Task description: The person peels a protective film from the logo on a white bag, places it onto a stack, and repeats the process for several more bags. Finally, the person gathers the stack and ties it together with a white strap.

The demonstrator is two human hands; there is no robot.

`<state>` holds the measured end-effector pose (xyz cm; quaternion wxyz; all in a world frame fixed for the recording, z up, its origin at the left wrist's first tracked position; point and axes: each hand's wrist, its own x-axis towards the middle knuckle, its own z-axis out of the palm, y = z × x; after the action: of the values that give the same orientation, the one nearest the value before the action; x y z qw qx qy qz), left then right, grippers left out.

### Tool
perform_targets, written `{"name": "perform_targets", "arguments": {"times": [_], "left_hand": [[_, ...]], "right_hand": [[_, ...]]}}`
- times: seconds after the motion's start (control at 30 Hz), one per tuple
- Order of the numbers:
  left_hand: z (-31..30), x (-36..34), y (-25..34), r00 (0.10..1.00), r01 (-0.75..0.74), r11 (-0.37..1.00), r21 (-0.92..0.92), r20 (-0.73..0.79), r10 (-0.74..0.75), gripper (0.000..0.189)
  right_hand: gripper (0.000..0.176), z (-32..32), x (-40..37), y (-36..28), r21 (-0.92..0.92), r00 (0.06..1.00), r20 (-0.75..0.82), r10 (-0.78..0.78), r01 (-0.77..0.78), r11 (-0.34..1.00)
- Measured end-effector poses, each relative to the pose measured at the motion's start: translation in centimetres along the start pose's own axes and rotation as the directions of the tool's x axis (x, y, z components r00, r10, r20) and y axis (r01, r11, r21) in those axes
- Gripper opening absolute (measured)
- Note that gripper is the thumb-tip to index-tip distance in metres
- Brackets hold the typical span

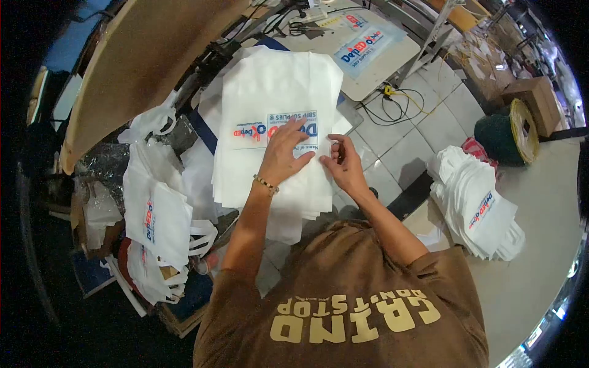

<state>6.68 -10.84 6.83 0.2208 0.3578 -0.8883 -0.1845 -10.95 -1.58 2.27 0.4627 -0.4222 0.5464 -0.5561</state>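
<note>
A pile of white fabric sheets point(270, 80) lies in front of me. The top one carries blue and red printing with "SBFP SUPPLIES" in a blue block. My left hand point(285, 150), with a beaded bracelet at the wrist, rests flat over the printing, its fingers spread. At the pile's right edge my right hand point(343, 162) has its fingers curled, with thumb and fingertips at the border of the top sheet. The exact grip there is partly hidden by the fingers.
White printed bags point(158, 214) hang at left near a curved tan board point(135, 67). A white printed bundle point(475, 205) lies on the right table point(540, 245). Behind are a worktable point(392, 52) with scissors point(307, 28), floor cables point(392, 101) and a green spool point(503, 138).
</note>
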Motion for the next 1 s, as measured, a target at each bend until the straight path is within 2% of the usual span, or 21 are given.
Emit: {"name": "perform_targets", "arguments": {"times": [0.1,0.17,0.2,0.27,0.3,0.37,0.4,0.47,0.67,0.77,0.83,0.93,1.0], "left_hand": [[-0.3,-0.3,0.0,1.000,-0.019,0.998,-0.056,0.014,0.020,0.045],[-0.8,-0.5,0.8,1.000,-0.015,0.996,-0.083,0.004,0.015,0.045],[-0.9,-0.5,1.0,1.000,-0.006,0.995,-0.103,-0.010,0.005,0.045],[-0.2,-0.7,1.3,1.000,-0.006,0.990,-0.144,-0.018,0.003,0.042],[0.1,-0.8,1.3,1.000,-0.011,0.983,-0.185,-0.025,0.006,0.039],[0.7,-1.0,0.8,0.999,-0.030,0.988,-0.153,-0.043,0.024,0.037],[0.9,-0.9,0.6,0.997,-0.052,0.992,-0.118,-0.059,0.045,0.034],[0.8,-1.0,0.7,0.997,-0.054,0.992,-0.113,-0.064,0.046,0.032],[0.9,-0.9,0.6,0.988,-0.120,0.990,-0.077,-0.107,0.111,0.025],[1.2,-0.9,1.0,0.979,-0.152,0.987,-0.050,-0.147,0.143,0.018],[1.2,-0.7,1.2,0.975,-0.159,0.987,-0.032,-0.162,0.152,0.015],[1.3,-0.3,0.9,0.980,-0.144,0.982,-0.125,-0.158,0.124,0.010],[1.2,0.1,0.5,0.992,0.031,0.961,-0.276,-0.111,-0.064,0.009]], "right_hand": [[0.047,0.3,-0.5,-0.4,0.055,0.999,-0.022,0.031,-0.030,0.998],[0.042,-0.1,-1.2,-0.5,-0.209,0.972,-0.085,-0.218,0.196,0.958],[0.042,-0.2,-1.1,-0.7,-0.214,0.972,-0.080,-0.220,0.199,0.956],[0.045,-0.4,-1.3,-1.4,-0.059,0.995,0.031,-0.095,0.097,0.994],[0.045,-0.2,-1.3,-1.4,-0.060,0.995,0.035,-0.095,0.097,0.993],[0.050,0.1,-1.0,-1.6,0.290,0.994,0.072,0.086,-0.103,0.951],[0.050,0.0,-0.9,-1.9,0.287,0.994,0.076,0.084,-0.102,0.952],[0.053,-0.3,-1.0,-2.4,0.343,0.959,0.129,0.251,-0.281,0.896],[0.055,-0.7,-0.7,-2.0,0.439,0.941,0.175,0.291,-0.339,0.832],[0.058,-0.7,-0.7,-3.0,0.403,0.930,0.174,0.322,-0.366,0.839],[0.058,-0.7,-0.7,-2.8,0.363,0.941,0.174,0.292,-0.336,0.869],[0.058,-0.6,-0.9,-2.4,0.313,0.958,0.172,0.231,-0.275,0.909],[0.058,-0.7,-1.1,-1.8,0.300,0.965,0.166,0.205,-0.247,0.921]]}}
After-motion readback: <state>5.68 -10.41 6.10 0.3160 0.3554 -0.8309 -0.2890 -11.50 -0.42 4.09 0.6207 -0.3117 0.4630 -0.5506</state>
